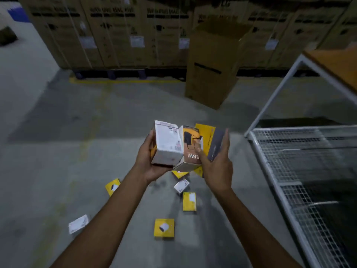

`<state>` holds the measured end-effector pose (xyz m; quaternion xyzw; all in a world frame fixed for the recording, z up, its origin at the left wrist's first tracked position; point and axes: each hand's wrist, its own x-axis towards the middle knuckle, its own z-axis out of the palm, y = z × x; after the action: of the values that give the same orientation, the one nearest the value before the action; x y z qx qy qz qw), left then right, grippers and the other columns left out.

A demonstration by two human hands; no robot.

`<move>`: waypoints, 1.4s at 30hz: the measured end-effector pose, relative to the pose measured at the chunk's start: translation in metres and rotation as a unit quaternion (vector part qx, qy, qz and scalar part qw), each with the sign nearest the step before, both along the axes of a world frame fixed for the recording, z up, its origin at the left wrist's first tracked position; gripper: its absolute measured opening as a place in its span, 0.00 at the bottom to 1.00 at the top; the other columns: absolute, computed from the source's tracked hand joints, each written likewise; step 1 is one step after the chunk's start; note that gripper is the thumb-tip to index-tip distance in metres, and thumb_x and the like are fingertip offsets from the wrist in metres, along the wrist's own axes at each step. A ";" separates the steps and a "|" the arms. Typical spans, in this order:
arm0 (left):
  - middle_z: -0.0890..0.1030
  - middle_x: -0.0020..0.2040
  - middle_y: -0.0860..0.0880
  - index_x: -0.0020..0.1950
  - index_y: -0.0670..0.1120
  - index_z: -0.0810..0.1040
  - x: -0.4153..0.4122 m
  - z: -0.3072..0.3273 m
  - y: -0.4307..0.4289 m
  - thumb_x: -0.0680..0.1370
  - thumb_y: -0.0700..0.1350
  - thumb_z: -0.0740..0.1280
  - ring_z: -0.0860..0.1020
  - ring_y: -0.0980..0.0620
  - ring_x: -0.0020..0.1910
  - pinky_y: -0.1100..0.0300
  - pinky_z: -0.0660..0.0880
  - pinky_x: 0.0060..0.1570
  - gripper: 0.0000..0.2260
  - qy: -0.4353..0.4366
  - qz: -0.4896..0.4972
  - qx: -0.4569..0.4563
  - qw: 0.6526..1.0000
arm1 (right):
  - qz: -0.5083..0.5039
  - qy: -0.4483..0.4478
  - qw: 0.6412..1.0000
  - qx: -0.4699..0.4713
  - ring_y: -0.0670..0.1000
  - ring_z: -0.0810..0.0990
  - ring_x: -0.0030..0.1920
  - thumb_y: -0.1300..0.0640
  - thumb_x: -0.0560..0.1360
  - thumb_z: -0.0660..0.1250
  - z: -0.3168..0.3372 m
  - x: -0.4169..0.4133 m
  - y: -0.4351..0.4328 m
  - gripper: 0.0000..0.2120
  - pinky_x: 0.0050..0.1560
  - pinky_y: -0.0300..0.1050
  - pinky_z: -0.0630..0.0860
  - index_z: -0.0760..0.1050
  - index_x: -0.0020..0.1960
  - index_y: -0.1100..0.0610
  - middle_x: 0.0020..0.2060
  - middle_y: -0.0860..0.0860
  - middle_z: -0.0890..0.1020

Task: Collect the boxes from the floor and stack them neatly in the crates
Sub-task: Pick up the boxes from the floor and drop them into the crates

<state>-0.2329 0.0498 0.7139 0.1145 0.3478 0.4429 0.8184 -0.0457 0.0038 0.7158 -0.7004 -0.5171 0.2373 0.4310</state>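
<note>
Nearest the person, loose boxes are lying scattered on the grey floor (48,132): a square yellow box (164,227) face up, a pale box (78,223) well off to its left, and a narrow yellow box (189,201) just beyond. A small white box (181,185) is sitting beside that one, and a tilted yellow box (112,186) is showing next to the left forearm.

Above them, both hands are carrying a bundle (three boxes pressed side by side). The left hand (148,161) is cupping a tall white box (168,144) from the side and below, fingers curled round it. The right hand (216,167) is pinching a flat yellow-and-grey box (210,140) between thumb and fingers, and an orange box (191,147) is being squeezed between the other two.

To the right, a wire crate (289,147) is standing on the floor, near the bundle but apart from it. Past it, a bench (336,62) is reaching in from the edge. Farther off, a brown carton (210,74) is standing alone before a row of large cartons (116,35).
</note>
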 end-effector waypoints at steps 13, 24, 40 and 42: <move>0.72 0.71 0.43 0.75 0.49 0.68 0.139 0.173 -0.064 0.78 0.65 0.60 0.71 0.42 0.67 0.45 0.63 0.71 0.31 -0.070 -0.186 0.071 0.977 | -0.093 -0.080 0.992 -0.015 0.56 0.79 0.54 0.35 0.79 0.56 0.145 0.111 -0.095 0.22 0.50 0.48 0.75 0.68 0.71 0.39 0.56 0.54 0.76; 0.75 0.69 0.40 0.70 0.49 0.75 0.385 0.207 -0.083 0.75 0.70 0.58 0.76 0.38 0.64 0.34 0.63 0.68 0.33 -0.032 -0.348 0.113 0.930 | -0.192 0.020 0.981 -0.012 0.51 0.77 0.53 0.23 0.59 0.65 0.194 0.322 -0.156 0.38 0.53 0.53 0.80 0.64 0.66 0.32 0.55 0.49 0.71; 0.84 0.46 0.40 0.59 0.49 0.81 0.730 0.291 -0.108 0.79 0.65 0.55 0.81 0.41 0.41 0.50 0.75 0.43 0.26 0.049 -0.432 0.205 0.877 | -0.392 -0.061 0.917 0.047 0.48 0.74 0.54 0.41 0.62 0.80 0.266 0.600 -0.232 0.43 0.52 0.41 0.74 0.63 0.72 0.36 0.59 0.49 0.67; 0.84 0.46 0.40 0.60 0.49 0.80 0.767 0.302 -0.101 0.80 0.63 0.55 0.80 0.40 0.44 0.48 0.74 0.47 0.24 0.059 -0.445 0.208 0.869 | -0.419 -0.092 0.902 0.042 0.49 0.75 0.54 0.38 0.62 0.79 0.274 0.628 -0.230 0.43 0.52 0.43 0.76 0.62 0.72 0.36 0.57 0.48 0.66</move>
<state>0.5345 -0.0516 1.0158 0.4505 0.2078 0.0863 0.8640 0.5821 -0.2262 0.9896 -0.8523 -0.2228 -0.0529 0.4703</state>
